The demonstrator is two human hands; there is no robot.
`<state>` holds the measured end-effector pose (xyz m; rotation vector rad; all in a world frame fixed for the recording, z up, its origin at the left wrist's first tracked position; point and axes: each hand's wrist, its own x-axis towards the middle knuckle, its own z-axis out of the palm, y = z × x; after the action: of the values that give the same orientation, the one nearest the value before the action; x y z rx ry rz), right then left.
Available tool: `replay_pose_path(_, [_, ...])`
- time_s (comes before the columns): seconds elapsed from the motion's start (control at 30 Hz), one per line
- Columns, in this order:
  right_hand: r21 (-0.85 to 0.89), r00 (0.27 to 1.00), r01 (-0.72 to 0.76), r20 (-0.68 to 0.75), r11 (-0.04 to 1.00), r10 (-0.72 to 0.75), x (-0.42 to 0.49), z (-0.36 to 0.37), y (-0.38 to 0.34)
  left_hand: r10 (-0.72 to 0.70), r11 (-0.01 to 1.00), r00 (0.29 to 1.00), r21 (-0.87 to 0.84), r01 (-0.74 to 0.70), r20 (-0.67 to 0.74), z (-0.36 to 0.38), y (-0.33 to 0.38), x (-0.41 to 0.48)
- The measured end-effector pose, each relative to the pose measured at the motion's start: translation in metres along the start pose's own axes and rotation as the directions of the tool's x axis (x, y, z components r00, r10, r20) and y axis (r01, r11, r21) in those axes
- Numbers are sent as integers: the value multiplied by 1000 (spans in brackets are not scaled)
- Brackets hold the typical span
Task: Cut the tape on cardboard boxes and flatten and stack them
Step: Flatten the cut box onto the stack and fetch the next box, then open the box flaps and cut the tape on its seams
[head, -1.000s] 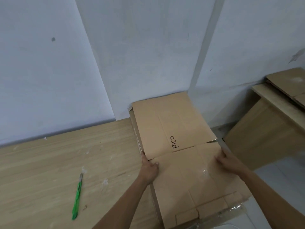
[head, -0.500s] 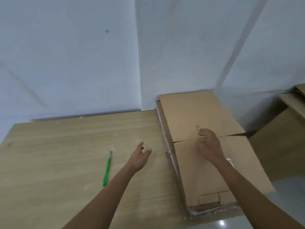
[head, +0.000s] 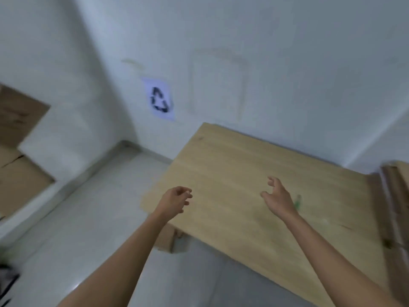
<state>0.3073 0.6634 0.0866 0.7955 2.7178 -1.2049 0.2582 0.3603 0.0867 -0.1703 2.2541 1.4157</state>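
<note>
Both my hands hang in the air over the wooden table (head: 232, 165) and hold nothing. My left hand (head: 176, 199) is above the table's left front corner, fingers loosely curled. My right hand (head: 276, 196) is over the middle of the table with fingers spread. The green cutter (head: 297, 201) lies on the table just right of my right hand, partly hidden by it. The stack of flattened cardboard (head: 396, 196) shows only as an edge at the far right. Cardboard boxes (head: 15, 151) stand against the wall at the far left.
A paper sheet with a recycling sign (head: 159, 100) is stuck on the white wall. The pale tiled floor (head: 84, 218) lies left of the table. A small cardboard piece (head: 167, 238) sits under the table's front corner. A dark object (head: 6, 282) is at the bottom left.
My view has swung left, from the flattened stack to the table's left side and the floor. My right hand has come off the stack; both hands are now raised and free.
</note>
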Motion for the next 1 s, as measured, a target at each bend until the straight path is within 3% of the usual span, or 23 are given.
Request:
replay_pose_path(0.23, [-5, 962, 152, 231, 988, -147, 9, 142, -141, -115, 993, 963, -67, 102, -244, -171, -88, -10])
replay_pose_path(0.57, [-3, 903, 201, 389, 980, -184, 80, 288, -272, -236, 969, 919, -152, 197, -315, -299, -154, 56])
replay_pose_path(0.8, [-51, 876, 27, 482, 998, 1, 124, 353, -317, -281, 958, 928, -134, 255, -244, -358, -159, 137])
replay_pose_path(1.0, [-40, 892, -179, 416, 983, 179, 162, 408, -326, -288, 957, 949, -64, 282, -126, -396, -159, 241])
